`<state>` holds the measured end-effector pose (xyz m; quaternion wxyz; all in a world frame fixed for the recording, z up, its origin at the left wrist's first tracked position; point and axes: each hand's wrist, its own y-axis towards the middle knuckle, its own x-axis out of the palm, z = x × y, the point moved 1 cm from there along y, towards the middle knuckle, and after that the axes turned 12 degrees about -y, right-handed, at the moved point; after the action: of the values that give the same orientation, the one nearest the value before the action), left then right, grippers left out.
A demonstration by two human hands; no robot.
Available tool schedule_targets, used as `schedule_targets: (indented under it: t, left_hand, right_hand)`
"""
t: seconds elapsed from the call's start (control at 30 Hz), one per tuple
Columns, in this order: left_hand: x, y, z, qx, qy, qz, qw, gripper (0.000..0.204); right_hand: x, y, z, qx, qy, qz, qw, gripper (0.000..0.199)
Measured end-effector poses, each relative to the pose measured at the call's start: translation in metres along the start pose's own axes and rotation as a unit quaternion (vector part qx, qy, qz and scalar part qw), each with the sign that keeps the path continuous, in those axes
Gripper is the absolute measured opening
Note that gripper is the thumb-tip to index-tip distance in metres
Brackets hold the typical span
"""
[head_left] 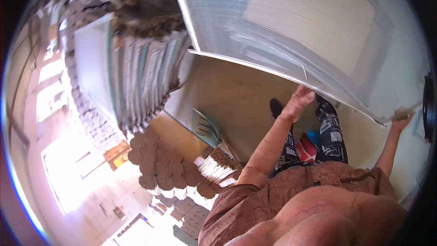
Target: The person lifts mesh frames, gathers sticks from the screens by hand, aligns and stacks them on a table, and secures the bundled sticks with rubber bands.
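Note:
A large mesh screen in a thin pale frame [241, 63] fills the upper right, tilted, with a cream rectangular area [314, 20] showing on or through its mesh. My left hand [300, 101] is closed at the frame's near edge, around its middle, with the fingertips partly hidden by the frame. Over by the frame's right corner, my right hand [402, 122] is closed around something small and brownish. Blur keeps me from making out what that is, or whether the hand also touches the frame.
Rows of upright, pale panels [145, 75] stand to the left. Brown, round-ended bundles [166, 161] are piled nearer me. A teal slotted piece [205, 127] lies beside them. Something red and white [306, 148] shows between my legs. A dark round object [429, 108] is at the far right.

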<state>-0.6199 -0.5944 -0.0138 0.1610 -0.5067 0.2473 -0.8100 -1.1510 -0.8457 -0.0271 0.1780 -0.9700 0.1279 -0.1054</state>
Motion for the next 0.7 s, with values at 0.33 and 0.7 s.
schedule_targets:
  t: [0.33,0.7]
  left_hand:
    - [0.056,-0.162,0.134,0.215,0.048,-0.168,0.961,0.085]
    - [0.061,-0.295,0.214,0.640,-0.032,0.384,0.665,0.048]
  right_hand:
    - [0.252,-0.126,-0.065,0.016,0.079,0.022,0.997,0.066]
    - [0.534,-0.421,-0.045,0.035,0.188,-0.565,0.803,0.072]
